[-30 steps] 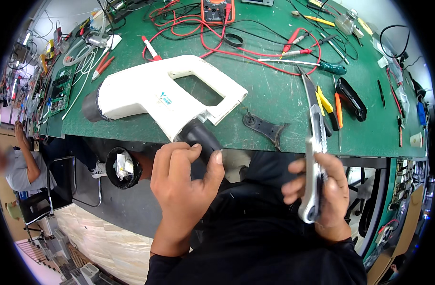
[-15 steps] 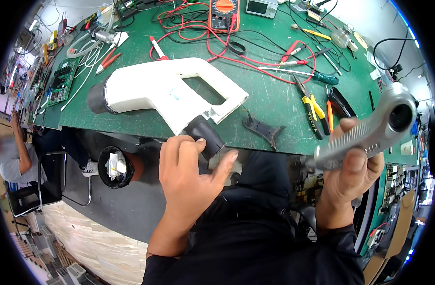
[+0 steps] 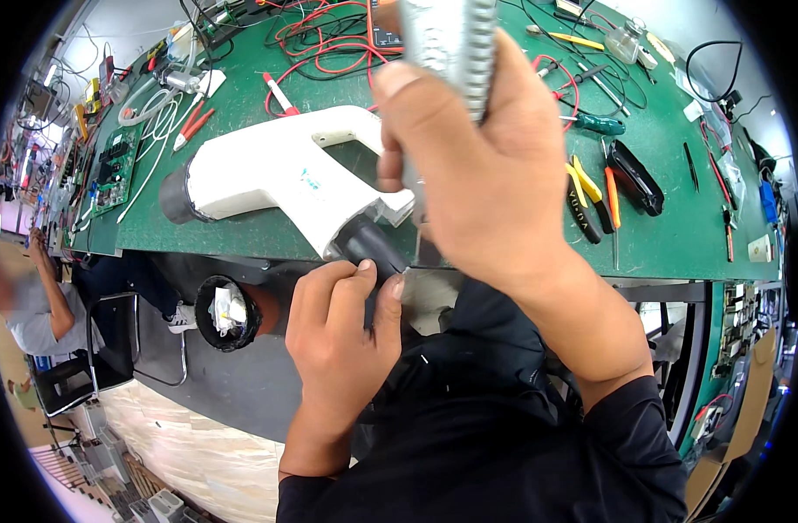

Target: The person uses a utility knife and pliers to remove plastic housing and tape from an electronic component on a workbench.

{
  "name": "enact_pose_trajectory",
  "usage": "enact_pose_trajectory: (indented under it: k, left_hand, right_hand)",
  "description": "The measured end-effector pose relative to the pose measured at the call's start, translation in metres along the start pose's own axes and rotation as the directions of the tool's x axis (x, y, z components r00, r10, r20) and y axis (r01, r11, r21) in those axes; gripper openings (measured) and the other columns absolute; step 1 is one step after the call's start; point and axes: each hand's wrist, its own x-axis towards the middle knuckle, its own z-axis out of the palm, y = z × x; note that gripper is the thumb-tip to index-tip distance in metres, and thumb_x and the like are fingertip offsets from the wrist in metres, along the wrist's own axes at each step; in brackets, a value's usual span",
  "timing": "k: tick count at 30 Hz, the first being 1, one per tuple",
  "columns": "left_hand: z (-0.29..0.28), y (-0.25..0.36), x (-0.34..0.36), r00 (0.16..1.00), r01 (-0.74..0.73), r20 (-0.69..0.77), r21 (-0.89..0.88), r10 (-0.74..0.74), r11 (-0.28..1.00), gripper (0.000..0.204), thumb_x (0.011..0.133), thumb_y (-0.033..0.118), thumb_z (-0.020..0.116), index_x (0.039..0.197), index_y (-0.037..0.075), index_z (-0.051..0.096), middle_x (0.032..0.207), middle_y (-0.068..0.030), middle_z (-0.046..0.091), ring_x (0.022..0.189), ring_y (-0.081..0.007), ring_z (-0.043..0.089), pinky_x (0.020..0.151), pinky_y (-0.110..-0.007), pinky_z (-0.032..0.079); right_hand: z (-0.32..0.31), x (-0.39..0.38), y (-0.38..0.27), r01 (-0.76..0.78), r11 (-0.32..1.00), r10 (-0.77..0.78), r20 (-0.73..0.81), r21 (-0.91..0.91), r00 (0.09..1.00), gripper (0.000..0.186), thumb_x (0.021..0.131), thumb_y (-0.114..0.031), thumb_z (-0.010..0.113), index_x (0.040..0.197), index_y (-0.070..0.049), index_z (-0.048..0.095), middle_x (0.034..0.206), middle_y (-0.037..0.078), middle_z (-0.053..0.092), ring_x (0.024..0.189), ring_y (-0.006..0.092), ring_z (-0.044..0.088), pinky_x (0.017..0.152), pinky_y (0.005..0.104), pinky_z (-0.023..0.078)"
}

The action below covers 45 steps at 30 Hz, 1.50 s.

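the white gun-shaped housing [image 3: 264,170] lies near-left on the green bench [image 3: 669,240], the left hand [image 3: 342,327] grasping its black tube [image 3: 367,242]. the right hand [image 3: 495,179], clenched round a silver-grey tool [image 3: 447,44], partly hides its handle and the far multimeter [image 3: 383,26]; pliers [image 3: 584,218] lie right.
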Motion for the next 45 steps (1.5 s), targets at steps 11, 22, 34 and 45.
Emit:
enact_pose_trajectory:
  k: [11, 22, 34, 45]
  left_hand:
    - [-0.001, 0.003, -0.002, 0.999, 0.016, 0.048, 0.076, -0.020, 0.997, 0.025, 0.075, 0.010, 0.080, 0.093, 0.000, 0.065, 0.088, -0.0113, 0.062, 0.076, -0.0276, 0.060, 0.063, -0.035, 0.049]
    - [-0.001, 0.007, 0.004, 0.997, 0.052, 0.059, 0.041, -0.054, 0.998, 0.022, 0.074, 0.007, 0.081, 0.088, 0.002, 0.065, 0.087, -0.0095, 0.064, 0.073, -0.0253, 0.062, 0.063, -0.034, 0.050]
    - [0.009, -0.007, -0.005, 0.983, -0.170, -0.036, 0.156, 0.178, 0.973, 0.014, 0.080, 0.003, 0.074, 0.087, -0.002, 0.064, 0.084, -0.0116, 0.061, 0.069, -0.0259, 0.059, 0.057, -0.033, 0.048]
    - [0.012, -0.006, -0.008, 0.990, -0.116, -0.057, 0.145, 0.125, 0.983, 0.012, 0.083, 0.004, 0.072, 0.087, -0.003, 0.063, 0.083, -0.0121, 0.062, 0.069, -0.0265, 0.060, 0.057, -0.033, 0.049]
  right_hand:
    - [0.015, 0.004, 0.026, 0.008, 1.000, -0.007, 0.044, -0.019, 0.999, 0.021, 0.086, -0.008, 0.059, 0.094, 0.006, 0.047, 0.061, 0.016, 0.055, 0.054, 0.0298, 0.058, 0.053, 0.0404, 0.046]
    - [0.022, 0.007, 0.031, 0.247, 0.962, -0.239, 0.077, -0.115, 0.968, 0.023, 0.086, -0.005, 0.061, 0.093, 0.009, 0.044, 0.059, 0.021, 0.057, 0.054, 0.0378, 0.062, 0.050, 0.0420, 0.047]
    - [0.018, 0.014, 0.034, 0.138, 0.986, -0.130, 0.089, -0.095, 0.988, 0.024, 0.086, -0.008, 0.062, 0.088, 0.008, 0.045, 0.064, 0.024, 0.056, 0.058, 0.0378, 0.060, 0.055, 0.0434, 0.048]
    - [0.016, 0.011, 0.029, 0.063, 0.995, -0.058, 0.067, -0.072, 0.996, 0.023, 0.086, -0.007, 0.061, 0.088, 0.008, 0.044, 0.067, 0.024, 0.057, 0.061, 0.0392, 0.061, 0.058, 0.0439, 0.048]
